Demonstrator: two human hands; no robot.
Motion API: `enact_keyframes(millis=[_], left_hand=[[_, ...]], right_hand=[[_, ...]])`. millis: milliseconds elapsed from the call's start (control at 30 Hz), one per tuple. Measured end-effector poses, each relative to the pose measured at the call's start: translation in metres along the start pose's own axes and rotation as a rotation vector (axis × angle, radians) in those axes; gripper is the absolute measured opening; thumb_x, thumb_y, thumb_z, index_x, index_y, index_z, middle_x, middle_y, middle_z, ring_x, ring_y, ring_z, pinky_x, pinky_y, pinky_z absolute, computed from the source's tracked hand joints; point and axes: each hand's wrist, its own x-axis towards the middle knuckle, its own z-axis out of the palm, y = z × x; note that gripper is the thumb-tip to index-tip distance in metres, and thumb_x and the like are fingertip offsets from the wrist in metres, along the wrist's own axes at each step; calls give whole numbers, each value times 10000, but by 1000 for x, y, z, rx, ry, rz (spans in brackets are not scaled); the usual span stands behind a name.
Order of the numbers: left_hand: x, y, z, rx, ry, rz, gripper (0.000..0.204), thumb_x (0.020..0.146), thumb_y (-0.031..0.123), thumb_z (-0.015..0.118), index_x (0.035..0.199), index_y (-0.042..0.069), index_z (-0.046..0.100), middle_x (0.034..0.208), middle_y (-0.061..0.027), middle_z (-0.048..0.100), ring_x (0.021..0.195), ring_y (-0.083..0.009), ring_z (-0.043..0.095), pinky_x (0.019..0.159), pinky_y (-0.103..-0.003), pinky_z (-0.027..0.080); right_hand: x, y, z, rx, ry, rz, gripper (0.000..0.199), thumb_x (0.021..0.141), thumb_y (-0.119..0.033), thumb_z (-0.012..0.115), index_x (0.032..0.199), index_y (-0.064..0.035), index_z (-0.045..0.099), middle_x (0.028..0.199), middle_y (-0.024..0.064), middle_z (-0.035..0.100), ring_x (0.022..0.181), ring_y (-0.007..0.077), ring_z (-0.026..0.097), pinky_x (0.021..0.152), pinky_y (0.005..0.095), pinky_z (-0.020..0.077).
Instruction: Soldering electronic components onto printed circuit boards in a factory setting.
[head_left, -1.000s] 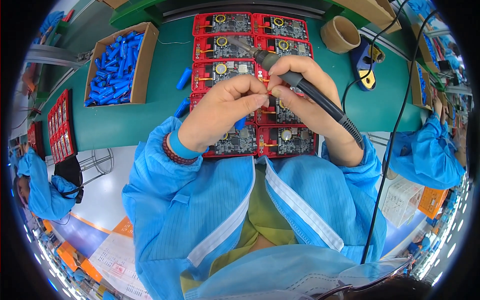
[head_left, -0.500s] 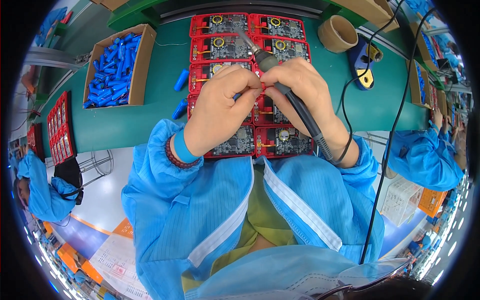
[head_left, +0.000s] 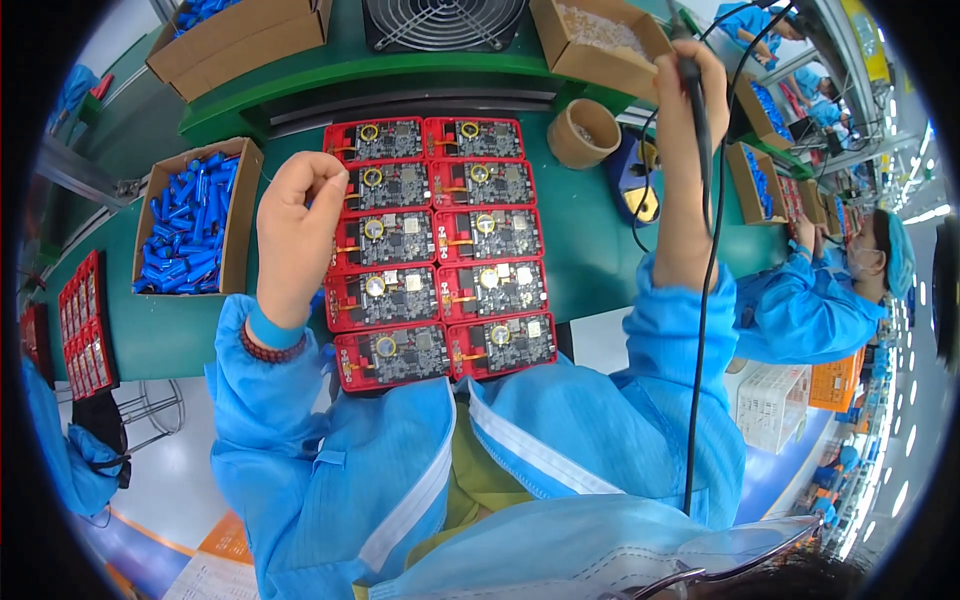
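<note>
My right hand (head_left: 677, 108) is raised at the upper right, wrapped round a black-handled soldering iron (head_left: 702, 135) whose tip points away from me. Its black cable hangs down past my right sleeve. My left hand (head_left: 296, 235) is closed beside the left column of red cases, thumb against bent index finger; whether anything small is in that pinch is hidden. Two columns of red plastic cases (head_left: 437, 268) lie on the bench, each with a dark circuit board (head_left: 505, 185) and a round yellow-ringed part. Blue cylindrical cells (head_left: 318, 300) show partly behind my left wrist.
A carton (head_left: 246, 215) of blue cells stands at left. A brown cup (head_left: 583, 135) and a blue iron stand (head_left: 628, 180) with yellow sponge are at right. Behind, a green shelf (head_left: 400, 82) bears a fan (head_left: 445, 22) and cartons. A co-worker (head_left: 815, 300) sits at right.
My hands were together over the boards; they have parted. The right has carried the soldering iron up and to the right, the left has moved left. The view has shifted, showing more of the shelf.
</note>
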Motion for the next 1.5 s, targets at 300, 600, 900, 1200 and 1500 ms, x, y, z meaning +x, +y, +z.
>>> enact_keyframes(millis=[300,600,900,1200,1500], left_hand=[[30,-64,-21,114,68,-46,72,829,64,580,794,3,566,628,0,468,594,-61,420,537,-232,362],[52,-83,-8,277,-112,-43,76,836,72,576,822,-3,573,652,-16,502,626,-81,457,567,-243,381],[51,-93,-5,325,-224,-83,102,833,98,602,819,1,574,685,-41,523,620,-120,502,558,-267,400],[47,-95,-4,399,-212,-4,117,818,105,617,828,-7,585,784,-84,516,649,-165,519,596,-288,414],[48,-96,-3,452,-201,48,101,814,106,609,829,8,594,801,-119,538,681,-241,550,620,-325,429]], right_hand=[[66,51,-1,-135,1,-106,162,863,-166,599,1010,-107,639,776,35,617,727,107,577,670,250,450],[-58,-68,62,813,-586,240,281,949,-231,489,930,25,605,710,34,547,532,49,426,468,193,321],[-98,-72,115,698,-821,382,296,946,-294,510,887,-32,636,704,-8,554,562,45,446,500,213,360],[-106,-68,119,691,-847,411,283,951,-286,506,902,-37,632,754,6,574,571,41,454,498,207,361],[-104,-74,116,676,-868,346,275,944,-283,518,913,-36,633,751,7,575,568,44,462,501,205,366]])
